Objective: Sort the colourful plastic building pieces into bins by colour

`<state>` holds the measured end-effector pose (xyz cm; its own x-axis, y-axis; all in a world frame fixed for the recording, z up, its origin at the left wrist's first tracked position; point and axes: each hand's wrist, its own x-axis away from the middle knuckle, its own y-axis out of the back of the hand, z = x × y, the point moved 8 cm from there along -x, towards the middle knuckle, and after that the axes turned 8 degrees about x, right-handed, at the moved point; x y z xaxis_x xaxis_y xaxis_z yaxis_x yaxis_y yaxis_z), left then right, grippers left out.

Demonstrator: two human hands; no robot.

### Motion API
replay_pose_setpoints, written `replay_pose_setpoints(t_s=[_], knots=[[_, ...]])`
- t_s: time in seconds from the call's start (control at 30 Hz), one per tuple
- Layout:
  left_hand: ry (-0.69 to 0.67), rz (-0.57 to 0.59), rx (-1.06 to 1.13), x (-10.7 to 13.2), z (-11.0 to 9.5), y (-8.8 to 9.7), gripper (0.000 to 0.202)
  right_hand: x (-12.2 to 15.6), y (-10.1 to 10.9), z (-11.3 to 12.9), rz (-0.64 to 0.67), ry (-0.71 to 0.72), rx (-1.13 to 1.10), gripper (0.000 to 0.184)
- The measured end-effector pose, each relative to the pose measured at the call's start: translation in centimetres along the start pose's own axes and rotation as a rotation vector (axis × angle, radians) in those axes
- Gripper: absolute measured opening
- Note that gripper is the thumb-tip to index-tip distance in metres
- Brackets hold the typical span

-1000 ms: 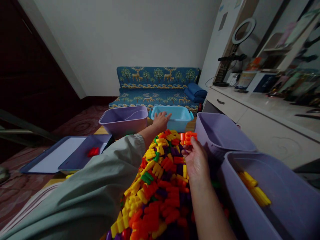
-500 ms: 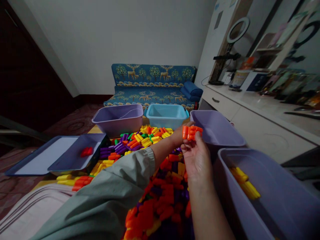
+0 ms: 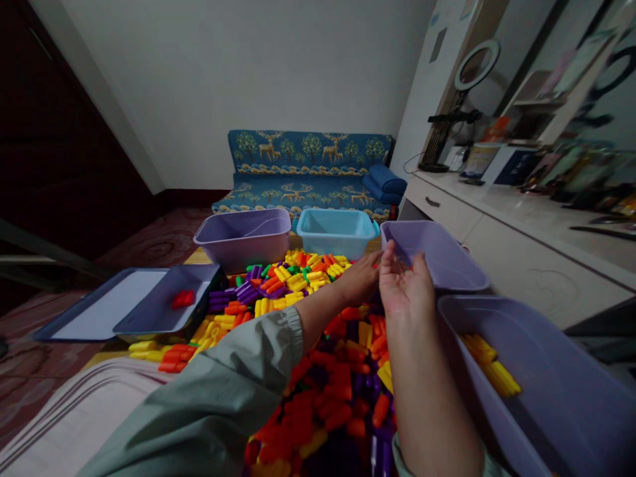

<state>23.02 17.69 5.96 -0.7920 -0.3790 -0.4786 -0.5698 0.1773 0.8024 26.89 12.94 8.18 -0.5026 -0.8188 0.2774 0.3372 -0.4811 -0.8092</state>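
Note:
My right hand [image 3: 408, 281] is palm up at the near edge of a purple bin [image 3: 460, 265], fingers spread and nothing lying on the palm. A faint bit of orange shows just beyond its fingers, partly hidden. Close beside it, my left hand [image 3: 360, 275] reaches out with its back toward me and its fingers stretched; their tips are partly covered by the right hand. A tiny red spot shows at its fingers, too small to name. Under both arms spreads a heap of finger-shaped plastic pieces [image 3: 338, 384] in orange, yellow, purple and green.
A second purple bin [image 3: 561, 371] at right holds yellow pieces [image 3: 491, 364]. At the back stand a purple bin [image 3: 243, 255] and a light-blue bin [image 3: 338, 244]. Left, a dark-blue box [image 3: 154, 318] holds red pieces [image 3: 183, 299]. A patterned sofa [image 3: 303, 182] stands behind.
The orange pieces held up between my hands have left them. My right hand has opened out, and both hands are at the right-hand purple bin's edge. The view has shifted slightly.

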Motion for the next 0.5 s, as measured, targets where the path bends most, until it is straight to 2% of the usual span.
replay_pose_setpoints(t_s=[0.07,0.13,0.23,0.3,0.37,0.43,0.5], knots=[[0.027,0.013,-0.028,1.1,-0.6,0.7,0.044,1.0,0.4,-0.9,0.022,-0.052,0.072,0.013],[0.109,0.024,-0.063,2.9,-1.2,2.0,0.036,1.9,1.1,-1.5,0.056,-0.06,0.164,0.005],[0.284,0.033,-0.064,6.9,-2.4,4.9,0.032,3.1,1.5,-1.6,0.141,0.018,0.314,0.016],[0.378,-0.018,0.017,10.0,-3.6,7.3,0.032,4.0,1.2,-1.4,0.224,0.084,0.442,0.024],[0.497,-0.13,0.069,13.3,-4.2,9.5,0.028,4.8,0.5,-1.6,0.331,0.125,0.612,0.03],[0.59,-0.212,0.08,16.2,-4.4,10.7,0.025,5.2,-0.1,-2.0,0.436,0.165,0.803,0.035],[0.665,-0.264,0.071,18.4,-4.0,10.9,0.023,5.1,-0.2,-2.8,0.522,0.225,0.993,0.036]])
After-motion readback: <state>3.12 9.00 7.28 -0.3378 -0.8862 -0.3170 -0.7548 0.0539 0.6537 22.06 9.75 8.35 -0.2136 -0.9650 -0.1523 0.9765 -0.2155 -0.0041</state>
